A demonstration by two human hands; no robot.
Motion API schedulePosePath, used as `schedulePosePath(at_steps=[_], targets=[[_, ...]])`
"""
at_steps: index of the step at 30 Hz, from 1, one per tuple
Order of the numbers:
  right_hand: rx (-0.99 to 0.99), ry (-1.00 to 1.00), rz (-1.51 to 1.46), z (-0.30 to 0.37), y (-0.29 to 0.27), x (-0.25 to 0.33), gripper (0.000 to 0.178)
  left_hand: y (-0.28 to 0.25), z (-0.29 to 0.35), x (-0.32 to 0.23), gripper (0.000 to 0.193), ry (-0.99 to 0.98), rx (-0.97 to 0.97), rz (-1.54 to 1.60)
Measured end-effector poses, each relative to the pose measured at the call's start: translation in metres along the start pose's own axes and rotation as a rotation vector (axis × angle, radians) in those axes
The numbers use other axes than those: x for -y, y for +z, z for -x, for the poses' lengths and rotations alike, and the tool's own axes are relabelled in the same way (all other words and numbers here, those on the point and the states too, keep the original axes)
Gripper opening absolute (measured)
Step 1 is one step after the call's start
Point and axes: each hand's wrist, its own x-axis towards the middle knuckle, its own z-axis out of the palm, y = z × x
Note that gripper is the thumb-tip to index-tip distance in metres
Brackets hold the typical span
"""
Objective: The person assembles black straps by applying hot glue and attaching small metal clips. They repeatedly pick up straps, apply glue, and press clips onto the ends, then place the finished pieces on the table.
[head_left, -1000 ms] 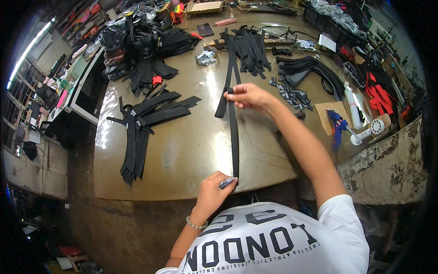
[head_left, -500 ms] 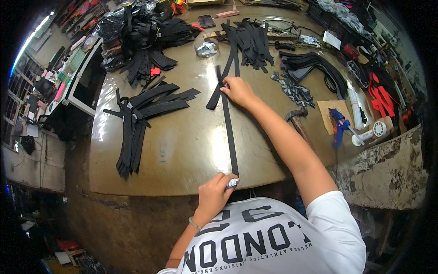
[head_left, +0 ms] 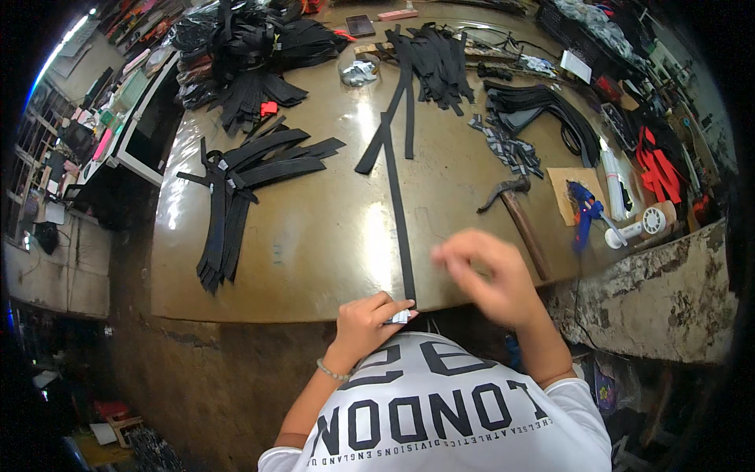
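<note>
A long, narrow black strap (head_left: 398, 212) runs from mid-table down to the near edge. My left hand (head_left: 366, 321) pinches its near end, with a small white label (head_left: 399, 317) showing at the fingertips. My right hand (head_left: 491, 275), smeared by motion, hovers over the table's near edge to the right of the strap; whether anything is in its fingers is unclear. The strap's far end overlaps another black strip (head_left: 370, 156) that reaches down from a spread heap of black straps (head_left: 431, 67).
More black straps (head_left: 228, 197) lie at left. Toward the right are a hammer (head_left: 523, 224), several small grey metal pieces (head_left: 510, 147), a bundle of black straps (head_left: 550, 110) and a blue glue gun (head_left: 583, 211). A clear bowl (head_left: 359, 72) stands at the back.
My right hand has let go of the strap's far part and come back toward me, to the strap's right. The left hand keeps its grip at the near end.
</note>
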Motion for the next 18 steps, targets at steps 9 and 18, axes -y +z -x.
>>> schedulePosePath(at_steps=[9, 18], targets=[[0.495, -0.558, -0.528, 0.062, -0.036, 0.079, 0.023, 0.000, -0.001, -0.003, 0.030, 0.025, -0.015, -0.043], [-1.250, 0.287, 0.330, 0.096, -0.133, -0.167, 0.071, 0.002, -0.001, -0.002, 0.028, 0.001, -0.027, 0.052]])
